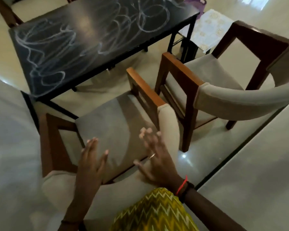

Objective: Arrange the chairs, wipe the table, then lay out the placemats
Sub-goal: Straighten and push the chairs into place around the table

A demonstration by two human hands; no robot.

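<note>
both hands open above near chair (113, 117); floor gap beside table (83, 39).

Left hand (92, 161) and right hand (154, 161) both reach forward, fingers spread

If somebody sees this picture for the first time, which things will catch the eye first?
The black table, upper left, stands out most: white smeared scribbles cover its top. Next come the left hand and the right hand, both open with spread fingers and holding nothing, above the near chair at bottom centre. A second chair stands to its right.
</note>
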